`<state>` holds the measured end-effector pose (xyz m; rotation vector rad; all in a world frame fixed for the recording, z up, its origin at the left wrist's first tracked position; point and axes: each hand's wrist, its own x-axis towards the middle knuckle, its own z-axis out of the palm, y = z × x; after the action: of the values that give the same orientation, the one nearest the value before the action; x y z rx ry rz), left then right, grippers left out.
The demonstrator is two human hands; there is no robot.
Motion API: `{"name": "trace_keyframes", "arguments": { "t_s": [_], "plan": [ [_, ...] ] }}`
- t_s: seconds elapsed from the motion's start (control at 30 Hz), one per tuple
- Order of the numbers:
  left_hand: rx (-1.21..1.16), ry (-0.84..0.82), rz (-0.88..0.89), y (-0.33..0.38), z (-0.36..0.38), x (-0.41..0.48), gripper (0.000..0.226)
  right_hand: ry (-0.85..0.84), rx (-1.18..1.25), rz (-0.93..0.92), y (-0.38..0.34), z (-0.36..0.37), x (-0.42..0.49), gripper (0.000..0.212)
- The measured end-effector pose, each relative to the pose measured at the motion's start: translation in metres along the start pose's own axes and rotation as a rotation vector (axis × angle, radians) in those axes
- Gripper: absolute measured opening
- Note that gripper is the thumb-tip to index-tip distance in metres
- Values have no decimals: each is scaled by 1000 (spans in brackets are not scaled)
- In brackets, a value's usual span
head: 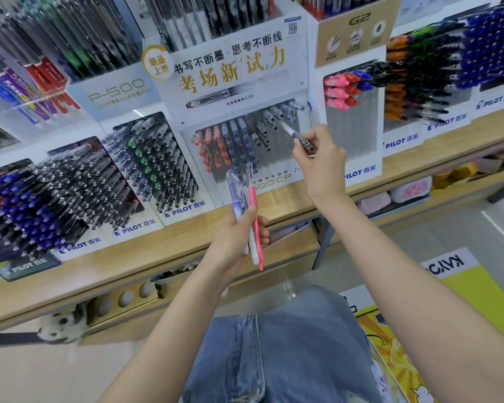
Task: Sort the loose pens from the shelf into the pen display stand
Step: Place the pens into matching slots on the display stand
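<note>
My right hand (317,158) pinches a clear pen with a white tip (296,135) and points it at the right-hand slots of the white pen display stand (288,173). That stand holds rows of red, blue and black capped pens (230,144). My left hand (236,237) grips a small bundle of loose pens below the stand: a pink pen (253,207), a clear blue one (235,196) and a white-barrelled one. Their tips point up toward the stand.
Other full pen stands flank it: black and green pens (154,167) to the left, a G2 stand with pink and red pens (344,88) to the right. All sit on a wooden shelf (169,242). A lower shelf holds pencil cases (408,189).
</note>
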<state>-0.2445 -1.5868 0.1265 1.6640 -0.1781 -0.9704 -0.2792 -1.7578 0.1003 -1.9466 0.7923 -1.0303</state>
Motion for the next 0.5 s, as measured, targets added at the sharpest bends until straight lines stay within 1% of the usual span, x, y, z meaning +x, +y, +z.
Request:
{"name": "trace_keyframes", "arguments": {
  "t_s": [0.13,0.27,0.5],
  "plan": [
    [10,-4,14,4,0,-5,30,-15,-26,-8,-2,-3,5,10],
    [-3,-3,40,9,1,-9,32,8,-48,-51,-5,-3,5,9],
    [-13,-8,40,17,3,-10,31,-31,-70,-38,-1,0,9,9]
  ]
}}
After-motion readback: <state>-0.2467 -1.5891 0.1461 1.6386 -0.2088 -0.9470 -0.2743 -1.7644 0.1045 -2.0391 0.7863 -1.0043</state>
